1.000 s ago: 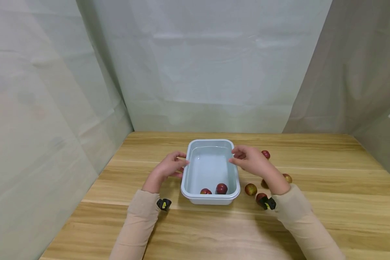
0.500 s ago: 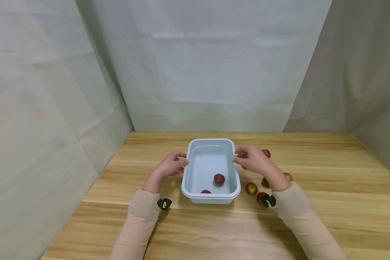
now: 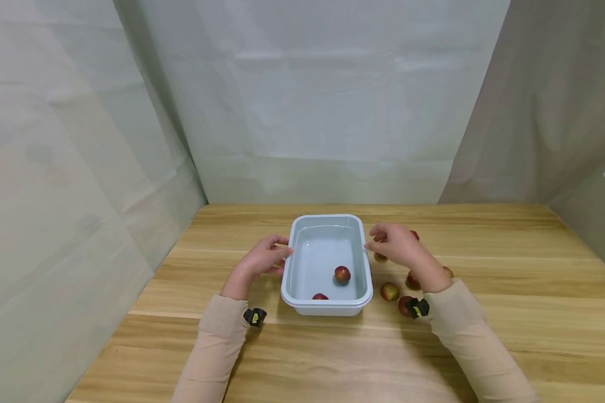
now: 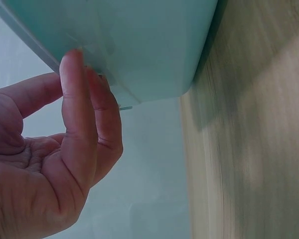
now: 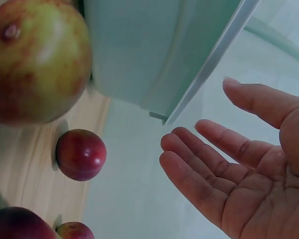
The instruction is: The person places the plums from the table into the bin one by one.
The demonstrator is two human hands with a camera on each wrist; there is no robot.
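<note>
A wooden table (image 3: 307, 358) fills the lower half of the head view, closed in by pale cloth walls at the upper left and right. Nearest the camera, at lower centre, two beige sleeves run up to the hands. The blue-grey basin (image 3: 326, 305) sits between them at frame centre, its long axis running from near to far; it holds water and two red fruits, one against the near wall (image 3: 320, 296) and one nearer the middle (image 3: 341, 274).

The left hand (image 3: 262, 260) lies just left of the basin, fingers loosely bent, fingertips touching the left rim; in the left wrist view they (image 4: 72, 74) rest against the underside of the rim (image 4: 35, 42). The right hand (image 3: 395, 244) lies just right of the far right rim, palm spread and fingers relaxed, clear of the rim in the right wrist view (image 5: 209, 159). So the left hand is the nearer. Loose fruits (image 3: 389, 291) lie on the table at right centre.

Compared with a second ago, the right hand has drawn off the rim toward the right, and one fruit has drifted from the near wall toward the middle.
</note>
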